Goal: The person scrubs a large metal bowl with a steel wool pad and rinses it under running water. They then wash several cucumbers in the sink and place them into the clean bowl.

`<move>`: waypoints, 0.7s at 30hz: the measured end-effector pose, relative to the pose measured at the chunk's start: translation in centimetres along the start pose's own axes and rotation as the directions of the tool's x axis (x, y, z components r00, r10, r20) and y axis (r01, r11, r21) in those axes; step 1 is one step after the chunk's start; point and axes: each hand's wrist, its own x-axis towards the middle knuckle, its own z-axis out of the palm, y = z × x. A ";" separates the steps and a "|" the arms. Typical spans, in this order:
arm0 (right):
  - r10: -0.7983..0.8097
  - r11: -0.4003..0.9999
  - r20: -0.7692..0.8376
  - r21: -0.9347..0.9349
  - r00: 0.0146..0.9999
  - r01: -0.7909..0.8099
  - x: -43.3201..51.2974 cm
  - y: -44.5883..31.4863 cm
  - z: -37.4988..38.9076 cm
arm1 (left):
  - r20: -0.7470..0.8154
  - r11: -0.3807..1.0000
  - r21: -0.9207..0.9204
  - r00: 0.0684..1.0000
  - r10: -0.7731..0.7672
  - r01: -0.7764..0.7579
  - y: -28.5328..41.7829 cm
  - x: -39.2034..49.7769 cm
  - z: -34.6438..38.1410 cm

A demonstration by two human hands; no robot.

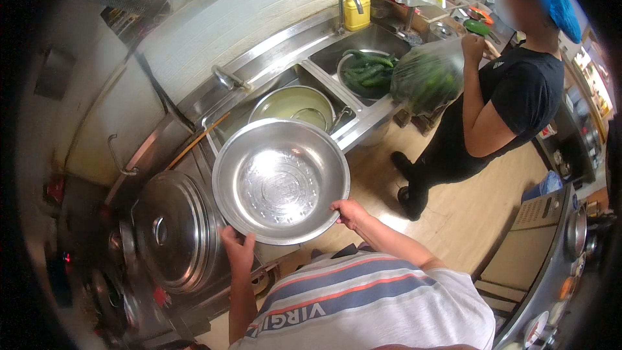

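Note:
A wide stainless steel basin (279, 182) is tilted in front of me, its shiny inside facing up with a few wet-looking spots. My right hand (351, 213) grips its rim at the lower right, thumb over the edge. At the lower left, my left hand (238, 248) holds the rim too, thumb and fingers spread against it. Behind the basin, a second metal bowl (291, 102) of cloudy liquid stands in the left sink bowl (231, 129), partly hidden.
On the right, a co-worker (505, 102) holds a clear bag of green vegetables (430, 78) beside the right sink. There, a bowl holds cucumbers (369, 73). Left of me stands a large lidded pot (170, 233). Two faucets (228, 78) and a yellow jug (357, 12) line the wall.

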 end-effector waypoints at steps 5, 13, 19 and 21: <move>0.004 1.000 -0.080 0.018 0.997 -0.003 -2.3 -1.5 -1.3 | 0.450 0.320 0.676 0.716 0.534 -0.663 8.9 -0.3 0.7; -0.047 0.994 -0.163 0.086 0.985 0.062 -9.7 -5.7 -5.2 | 0.801 0.262 0.112 0.243 0.547 -0.959 11.6 2.4 5.5; -0.153 0.964 -0.084 0.208 0.985 0.168 -14.5 -7.9 -10.1 | 0.649 -0.085 -0.099 -0.129 0.750 -0.991 20.0 4.7 11.6; -0.255 0.904 0.020 0.360 0.967 0.231 -16.4 -9.4 -11.6 | 0.580 -0.096 -0.106 -0.140 0.803 -0.990 23.6 5.9 14.1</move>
